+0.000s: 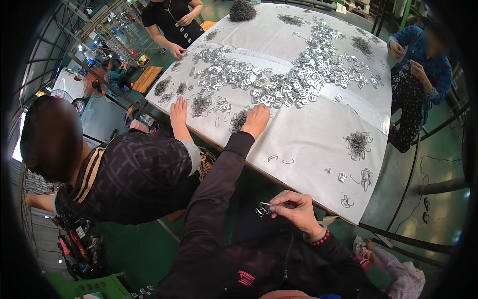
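My left hand [257,121] reaches over the table to the near edge of the pile of flat silver metal buckles [279,92]. Its fingers bend down together beside a dark heap of bent wire hooks [239,120]; what the fingertips hold, if anything, is hidden. Close to my body, off the table's near edge, my right hand [297,208] pinches a small shiny metal wire hook [263,208] between thumb and fingers. Small metal pieces seem to hang on it, too small to tell apart.
A white-covered table [308,144] bears several more heaps of wire hooks [357,144]. A co-worker in a dark patterned shirt [134,174] sits close on my left, one hand on the table. Two other people [174,20] work at the far left and right sides.
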Demonstrator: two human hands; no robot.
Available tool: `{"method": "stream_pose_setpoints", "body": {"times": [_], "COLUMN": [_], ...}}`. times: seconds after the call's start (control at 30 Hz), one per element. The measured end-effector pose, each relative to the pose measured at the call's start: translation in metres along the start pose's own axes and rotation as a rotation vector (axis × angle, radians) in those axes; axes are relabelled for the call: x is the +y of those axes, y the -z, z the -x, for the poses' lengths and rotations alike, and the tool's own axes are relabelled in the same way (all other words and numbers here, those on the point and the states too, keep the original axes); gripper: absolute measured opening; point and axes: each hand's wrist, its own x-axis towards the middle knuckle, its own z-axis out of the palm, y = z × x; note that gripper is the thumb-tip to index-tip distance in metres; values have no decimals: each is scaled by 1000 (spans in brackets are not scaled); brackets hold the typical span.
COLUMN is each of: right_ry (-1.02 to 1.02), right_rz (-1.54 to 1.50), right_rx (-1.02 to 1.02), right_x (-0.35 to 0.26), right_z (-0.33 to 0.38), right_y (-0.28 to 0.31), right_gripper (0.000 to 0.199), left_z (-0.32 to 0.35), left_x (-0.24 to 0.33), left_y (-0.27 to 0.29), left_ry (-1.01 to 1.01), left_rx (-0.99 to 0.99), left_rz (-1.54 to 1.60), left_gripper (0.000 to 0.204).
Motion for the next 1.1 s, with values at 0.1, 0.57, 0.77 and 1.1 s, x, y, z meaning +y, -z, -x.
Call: {"method": "stream_pose_setpoints", "body": {"times": [0.1,0.57,0.77,1.1], "right_ry": [1,74,175,295], "right_rz": [33,108,113,775], "right_rx": [37,168,236,-244], "right_x": [1,9,7,-33], "right_z": [-1,-29,-40,-65], "right_y": [2,13,1,39], "right_gripper": [10,11,10,28], "left_z": [12,180,191,199], "left_x": [2,91,116,104], "left_y": [17,172,168,168], "left_ry": [38,358,108,198], "left_rx": [91,34,363,384], "left_rz": [55,1349,791,1094], "left_gripper": [9,13,13,10]}}
